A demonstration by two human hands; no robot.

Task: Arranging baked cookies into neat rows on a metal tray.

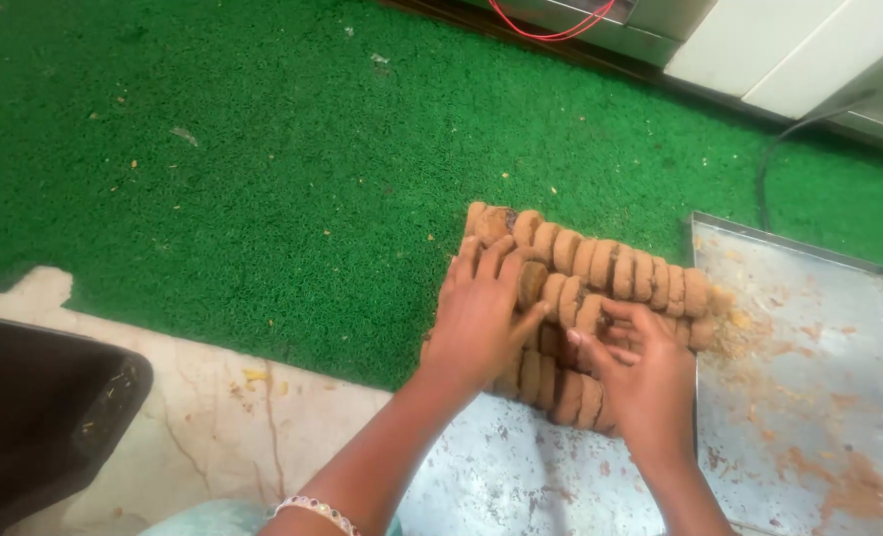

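Biscuits point(600, 273), brown, in rows at tray point(818, 397) left edge; left hand point(476, 318) flat on them, right hand point(640, 372) fingers pinching one. Risk, prob.: crumbling under pressure.

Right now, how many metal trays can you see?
2. One metal tray lies at the right, crumb-stained; a second tray lies beneath the brown biscuits under both hands, its edges partly hidden, so I cannot be sure it is separate.

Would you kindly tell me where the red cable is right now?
In the head view, the red cable loops at the top edge, right of centre, against the grey cabinet base beyond the green mat.
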